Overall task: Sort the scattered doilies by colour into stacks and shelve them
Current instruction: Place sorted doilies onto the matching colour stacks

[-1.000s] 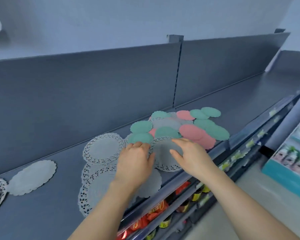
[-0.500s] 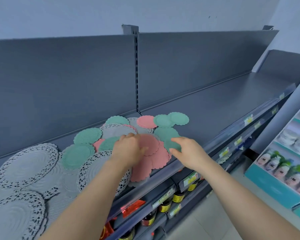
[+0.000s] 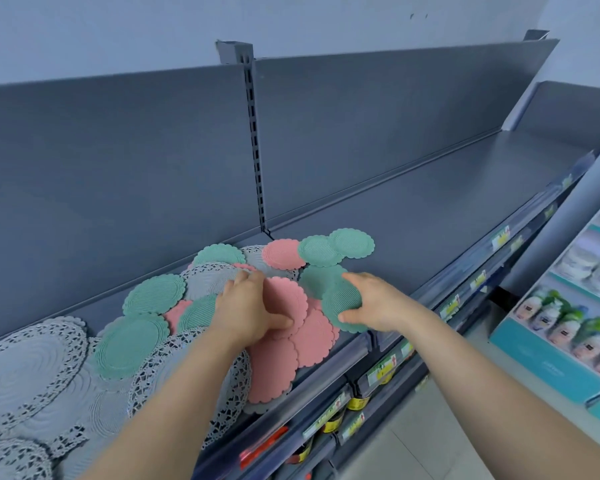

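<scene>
A mixed heap of round doilies lies on the grey shelf point(image 3: 430, 216). My left hand point(image 3: 246, 306) grips a pink doily point(image 3: 288, 299) at the heap's front, thumb on top. More pink doilies point(image 3: 309, 344) lie under it and hang over the shelf lip. My right hand point(image 3: 378, 303) pinches a green doily point(image 3: 340, 303) lifted at the heap's right side. Other green doilies point(image 3: 153, 294) lie scattered at the left and at the back point(image 3: 352, 242). Large grey lace doilies point(image 3: 25, 368) spread out to the left.
The shelf's right half is bare up to its end wall. Price tags point(image 3: 499, 239) line the front rail. Jars and packets point(image 3: 333, 420) fill the shelves below. A teal display box point(image 3: 561, 327) stands at the right over the floor.
The view shifted from the grey lace doilies to the coloured heap. My left hand closed on a pink doily, and my right hand picked up a green one.
</scene>
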`<action>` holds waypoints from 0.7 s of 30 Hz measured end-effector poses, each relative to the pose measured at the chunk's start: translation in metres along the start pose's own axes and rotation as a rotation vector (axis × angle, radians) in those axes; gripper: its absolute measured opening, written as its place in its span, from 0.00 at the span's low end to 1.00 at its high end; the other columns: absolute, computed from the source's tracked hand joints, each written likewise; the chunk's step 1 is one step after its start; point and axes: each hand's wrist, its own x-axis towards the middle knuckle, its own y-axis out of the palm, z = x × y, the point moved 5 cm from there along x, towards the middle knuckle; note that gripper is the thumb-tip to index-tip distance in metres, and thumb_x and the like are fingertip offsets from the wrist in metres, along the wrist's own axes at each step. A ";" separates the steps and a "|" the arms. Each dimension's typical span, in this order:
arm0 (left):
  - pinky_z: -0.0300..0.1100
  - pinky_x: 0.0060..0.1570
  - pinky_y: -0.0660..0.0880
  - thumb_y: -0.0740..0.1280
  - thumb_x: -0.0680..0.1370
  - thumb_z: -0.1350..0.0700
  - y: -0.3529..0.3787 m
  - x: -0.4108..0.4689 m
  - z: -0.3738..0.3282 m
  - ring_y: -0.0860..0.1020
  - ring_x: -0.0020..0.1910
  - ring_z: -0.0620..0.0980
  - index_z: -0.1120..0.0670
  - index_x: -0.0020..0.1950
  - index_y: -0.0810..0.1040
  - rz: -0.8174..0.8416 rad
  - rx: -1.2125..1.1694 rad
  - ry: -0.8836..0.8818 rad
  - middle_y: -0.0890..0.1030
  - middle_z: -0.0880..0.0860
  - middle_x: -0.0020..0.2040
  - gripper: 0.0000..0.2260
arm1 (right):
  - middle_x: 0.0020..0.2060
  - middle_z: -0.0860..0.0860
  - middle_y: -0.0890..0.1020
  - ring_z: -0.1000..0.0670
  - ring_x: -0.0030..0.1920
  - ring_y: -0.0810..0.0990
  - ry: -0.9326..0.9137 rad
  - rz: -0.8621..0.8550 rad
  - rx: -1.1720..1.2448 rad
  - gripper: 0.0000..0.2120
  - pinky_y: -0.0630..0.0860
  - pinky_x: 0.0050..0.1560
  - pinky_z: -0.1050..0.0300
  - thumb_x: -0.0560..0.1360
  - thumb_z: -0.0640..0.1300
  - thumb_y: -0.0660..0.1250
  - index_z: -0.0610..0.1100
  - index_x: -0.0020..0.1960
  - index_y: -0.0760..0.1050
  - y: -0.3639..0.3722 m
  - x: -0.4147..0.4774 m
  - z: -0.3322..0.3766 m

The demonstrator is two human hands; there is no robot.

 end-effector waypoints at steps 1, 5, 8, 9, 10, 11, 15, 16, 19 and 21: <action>0.51 0.58 0.71 0.77 0.63 0.45 -0.001 -0.003 -0.001 0.72 0.58 0.56 0.54 0.64 0.68 -0.032 -0.035 0.010 0.75 0.54 0.59 0.34 | 0.72 0.48 0.61 0.48 0.73 0.59 0.020 -0.008 0.006 0.43 0.61 0.72 0.51 0.70 0.51 0.73 0.46 0.77 0.54 -0.001 0.002 -0.001; 0.46 0.43 0.72 0.77 0.66 0.51 -0.009 -0.012 0.002 0.75 0.46 0.54 0.55 0.57 0.69 -0.164 -0.243 0.027 0.79 0.53 0.46 0.25 | 0.59 0.50 0.65 0.49 0.56 0.71 0.020 -0.117 0.067 0.33 0.71 0.53 0.57 0.67 0.46 0.76 0.47 0.69 0.67 -0.010 0.007 0.002; 0.45 0.38 0.70 0.74 0.70 0.56 -0.020 -0.019 0.005 0.74 0.43 0.53 0.56 0.53 0.70 -0.271 -0.366 0.015 0.78 0.52 0.42 0.18 | 0.56 0.50 0.74 0.48 0.49 0.74 -0.067 -0.202 0.061 0.18 0.71 0.45 0.57 0.71 0.41 0.71 0.49 0.60 0.75 -0.025 0.004 0.014; 0.44 0.36 0.69 0.73 0.71 0.57 -0.024 -0.022 0.005 0.74 0.41 0.53 0.56 0.52 0.69 -0.310 -0.391 0.013 0.77 0.51 0.40 0.15 | 0.53 0.50 0.77 0.46 0.48 0.76 -0.101 -0.220 0.096 0.13 0.73 0.44 0.54 0.72 0.40 0.70 0.50 0.55 0.77 -0.031 0.002 0.019; 0.42 0.33 0.67 0.71 0.73 0.58 -0.029 -0.026 0.006 0.73 0.39 0.51 0.56 0.52 0.69 -0.345 -0.405 0.008 0.76 0.49 0.38 0.13 | 0.49 0.50 0.80 0.44 0.47 0.78 -0.140 -0.236 0.145 0.09 0.74 0.44 0.52 0.72 0.38 0.69 0.49 0.50 0.77 -0.037 0.000 0.026; 0.40 0.32 0.65 0.70 0.74 0.59 -0.034 -0.030 0.007 0.72 0.37 0.49 0.56 0.52 0.68 -0.380 -0.412 -0.002 0.74 0.47 0.37 0.12 | 0.46 0.50 0.81 0.44 0.46 0.78 -0.185 -0.254 0.189 0.07 0.74 0.43 0.52 0.72 0.38 0.68 0.48 0.47 0.77 -0.043 -0.001 0.034; 0.42 0.36 0.66 0.65 0.77 0.61 -0.050 -0.054 0.021 0.73 0.39 0.50 0.53 0.52 0.66 -0.491 -0.461 -0.089 0.74 0.45 0.38 0.09 | 0.41 0.56 0.81 0.49 0.43 0.78 -0.349 -0.281 0.262 0.07 0.72 0.41 0.59 0.72 0.39 0.68 0.50 0.44 0.75 -0.054 -0.006 0.079; 0.42 0.37 0.67 0.65 0.77 0.61 -0.054 -0.062 0.027 0.74 0.40 0.50 0.53 0.53 0.67 -0.520 -0.473 -0.118 0.75 0.46 0.39 0.09 | 0.40 0.55 0.81 0.48 0.43 0.78 -0.385 -0.274 0.286 0.06 0.74 0.44 0.55 0.72 0.39 0.68 0.49 0.44 0.75 -0.052 -0.006 0.090; 0.37 0.33 0.68 0.62 0.78 0.62 -0.064 -0.091 0.052 0.74 0.37 0.46 0.53 0.52 0.67 -0.618 -0.478 -0.222 0.75 0.45 0.39 0.07 | 0.42 0.53 0.81 0.48 0.44 0.78 -0.497 -0.230 0.351 0.06 0.75 0.46 0.50 0.72 0.39 0.69 0.48 0.46 0.76 -0.038 -0.007 0.127; 0.37 0.33 0.68 0.61 0.78 0.62 -0.069 -0.116 0.072 0.74 0.38 0.46 0.54 0.53 0.67 -0.677 -0.484 -0.307 0.75 0.44 0.40 0.07 | 0.44 0.54 0.81 0.51 0.45 0.78 -0.562 -0.178 0.389 0.06 0.73 0.45 0.54 0.73 0.39 0.68 0.48 0.49 0.76 -0.023 -0.009 0.151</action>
